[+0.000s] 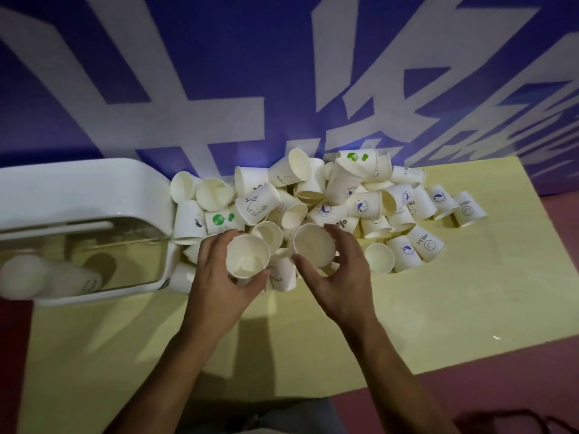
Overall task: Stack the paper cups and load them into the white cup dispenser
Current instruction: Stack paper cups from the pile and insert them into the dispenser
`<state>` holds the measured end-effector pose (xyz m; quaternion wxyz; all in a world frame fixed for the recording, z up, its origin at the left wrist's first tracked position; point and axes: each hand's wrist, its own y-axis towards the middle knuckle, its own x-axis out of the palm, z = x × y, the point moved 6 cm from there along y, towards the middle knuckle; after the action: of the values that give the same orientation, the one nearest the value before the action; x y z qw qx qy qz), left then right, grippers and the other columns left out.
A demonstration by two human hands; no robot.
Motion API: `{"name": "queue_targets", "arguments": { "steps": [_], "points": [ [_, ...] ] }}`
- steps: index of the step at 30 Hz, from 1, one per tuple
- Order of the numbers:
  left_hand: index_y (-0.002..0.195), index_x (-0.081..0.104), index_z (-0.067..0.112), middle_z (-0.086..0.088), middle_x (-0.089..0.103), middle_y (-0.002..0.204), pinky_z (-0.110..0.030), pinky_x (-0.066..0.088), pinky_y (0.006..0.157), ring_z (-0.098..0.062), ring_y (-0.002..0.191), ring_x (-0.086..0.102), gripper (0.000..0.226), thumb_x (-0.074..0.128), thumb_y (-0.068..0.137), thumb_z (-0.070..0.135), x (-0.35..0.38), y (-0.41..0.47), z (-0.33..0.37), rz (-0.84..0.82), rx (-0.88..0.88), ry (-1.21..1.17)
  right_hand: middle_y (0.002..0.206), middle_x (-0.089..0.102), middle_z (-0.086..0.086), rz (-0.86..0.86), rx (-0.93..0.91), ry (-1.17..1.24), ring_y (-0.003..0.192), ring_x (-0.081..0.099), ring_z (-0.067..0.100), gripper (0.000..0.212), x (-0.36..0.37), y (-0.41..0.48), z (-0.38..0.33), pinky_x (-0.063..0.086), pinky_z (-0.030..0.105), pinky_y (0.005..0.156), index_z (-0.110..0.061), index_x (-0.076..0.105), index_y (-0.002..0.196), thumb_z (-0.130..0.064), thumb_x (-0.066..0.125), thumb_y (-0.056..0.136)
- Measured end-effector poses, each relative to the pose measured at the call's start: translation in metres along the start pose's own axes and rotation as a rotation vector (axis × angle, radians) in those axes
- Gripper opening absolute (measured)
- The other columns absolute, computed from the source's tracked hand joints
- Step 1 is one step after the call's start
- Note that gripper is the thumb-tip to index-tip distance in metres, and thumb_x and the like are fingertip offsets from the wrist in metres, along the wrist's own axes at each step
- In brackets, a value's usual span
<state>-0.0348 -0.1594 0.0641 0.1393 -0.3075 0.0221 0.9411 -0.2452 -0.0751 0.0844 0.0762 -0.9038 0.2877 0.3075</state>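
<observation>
The white dispenser (78, 189) with its clear window lies at the left of the yellow table (438, 308), the left hand (219, 277) grips a plain cup (247, 255), the right hand (341, 277) curls round a second cup (315, 244), both open side up, before the pile of printed cups (344, 198).

A pale yellow table (407, 292) holds a big messy pile of white paper cups (363, 205) by its far edge, and a white cup dispenser (78, 189) lies at the left, touching the pile.
</observation>
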Motion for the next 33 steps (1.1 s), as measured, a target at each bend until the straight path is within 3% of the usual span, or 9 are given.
{"name": "queue_targets", "arguments": {
  "steps": [4,9,13,16,20,24,28,33],
  "points": [
    [0.14,0.051,0.024,0.004,0.048,0.139,-0.023,0.044,0.09,-0.013,0.123,0.052,0.081,0.091,0.071,0.038,-0.043,-0.004,-0.023,0.02,-0.02,-0.007,0.124,0.06,-0.015,-0.029,-0.032,-0.002,0.114,0.059,0.008,0.069,0.034,-0.018,-0.04,0.057,0.036,0.088,-0.019,0.058,0.135,-0.048,0.086,0.08],
    [0.134,0.052,0.032,0.012,0.049,0.134,-0.024,0.048,0.087,-0.007,0.116,0.053,0.079,0.094,0.068,0.038,-0.117,-0.01,-0.065,0.046,-0.042,-0.092,0.121,0.055,-0.03,-0.073,-0.046,0.049,0.112,0.058,0.0,0.068,0.094,-0.044,-0.098,0.057,0.031,0.086,-0.026,0.058,0.133,-0.053,0.085,0.077],
    [0.129,0.053,0.028,0.009,0.054,0.131,-0.016,0.047,0.088,-0.007,0.116,0.054,0.077,0.094,0.066,0.044,-0.186,-0.013,-0.105,0.116,-0.032,-0.127,0.123,0.061,-0.023,-0.115,-0.041,0.1,0.112,0.061,0.002,0.063,0.152,-0.066,-0.14,0.058,0.029,0.082,-0.028,0.06,0.13,-0.049,0.086,0.077],
    [0.13,0.056,0.018,0.005,0.054,0.129,-0.007,0.042,0.09,-0.009,0.117,0.054,0.076,0.095,0.068,0.036,-0.237,-0.015,-0.14,0.211,-0.032,-0.122,0.123,0.062,-0.016,-0.141,-0.039,0.112,0.111,0.062,0.002,0.066,0.195,-0.081,-0.169,0.057,0.02,0.078,-0.027,0.06,0.132,-0.053,0.083,0.076],
    [0.127,0.058,0.014,0.004,0.053,0.125,-0.015,0.043,0.096,0.004,0.116,0.051,0.071,0.094,0.067,0.024,-0.3,-0.018,-0.178,0.349,-0.017,-0.12,0.124,0.062,-0.021,-0.176,-0.002,0.16,0.112,0.063,0.005,0.06,0.241,-0.101,-0.201,0.057,0.023,0.079,-0.032,0.061,0.127,-0.052,0.083,0.075],
    [0.13,0.058,0.011,0.004,0.051,0.127,-0.024,0.048,0.098,-0.007,0.116,0.055,0.072,0.093,0.068,0.022,-0.322,-0.01,-0.205,0.331,-0.002,-0.12,0.122,0.059,-0.028,-0.168,0.022,0.172,0.111,0.062,0.004,0.058,0.26,-0.112,-0.217,0.058,0.026,0.082,-0.037,0.059,0.125,-0.048,0.085,0.075],
    [0.131,0.06,0.012,0.002,0.052,0.129,-0.004,0.034,0.096,-0.002,0.114,0.05,0.072,0.096,0.069,0.018,-0.314,0.001,-0.219,0.253,0.016,-0.057,0.124,0.063,-0.02,-0.14,0.056,0.145,0.11,0.065,0.009,0.059,0.261,-0.114,-0.221,0.06,0.033,0.083,-0.041,0.058,0.125,-0.049,0.086,0.073],
    [0.129,0.062,0.011,-0.001,0.055,0.129,0.0,0.031,0.096,-0.007,0.116,0.052,0.073,0.097,0.066,0.018,-0.301,0.01,-0.236,0.211,-0.029,-0.05,0.121,0.062,-0.025,-0.121,0.031,0.145,0.108,0.065,0.006,0.053,0.259,-0.113,-0.235,0.06,0.031,0.079,-0.053,0.054,0.116,-0.056,0.082,0.07]
  ]
}}
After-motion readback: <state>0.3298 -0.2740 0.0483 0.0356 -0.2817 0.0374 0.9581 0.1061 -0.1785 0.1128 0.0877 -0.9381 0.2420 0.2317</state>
